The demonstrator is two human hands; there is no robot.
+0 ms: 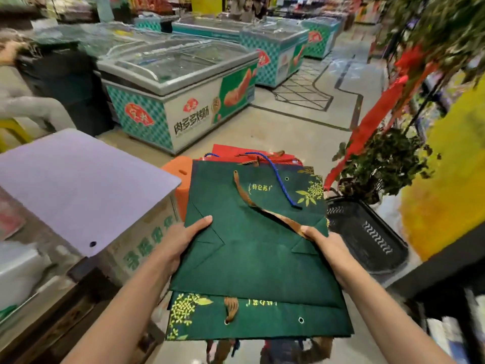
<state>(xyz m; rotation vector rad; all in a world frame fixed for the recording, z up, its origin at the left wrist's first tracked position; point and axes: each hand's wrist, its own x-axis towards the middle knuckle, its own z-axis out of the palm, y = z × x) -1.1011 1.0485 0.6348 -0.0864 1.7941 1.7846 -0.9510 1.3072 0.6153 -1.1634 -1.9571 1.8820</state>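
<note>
Both forearms are reaching forward from the bottom of the view, and the hands are meeting at the two side edges of the top green bag (252,232). The left hand (183,240) is clamping that bag's left edge, its thumb lying straight on the upper face while the fingers are tucked out of sight underneath. The right hand (328,250) is doing the same at the right edge, its thumb pressing on the end of the brown ribbon handle (262,210); its fingers are hidden below as well. The top green bag is lying flat and folded, held level in front of the person above the floor.

A second green bag (262,320) is showing from beneath the top green bag on the near side, and a red bag (228,151) is peeking out at the far side. A blue cord handle (278,181) is trailing across the top green bag's far right corner. An orange stool (178,172) is standing just beyond its left far corner. A carton (141,248) covered by a pale purple sheet (78,187) is sitting to the left of it. A black basket (367,235) is lying on the floor to its right, with a potted plant (380,164) beyond. A freezer chest (181,85) is standing well beyond it.

The top green bag is looking like matte paper, creased in diagonal folds, printed with gold leaves and fitted with metal eyelets. The freezer's lid is curved glass.
</note>
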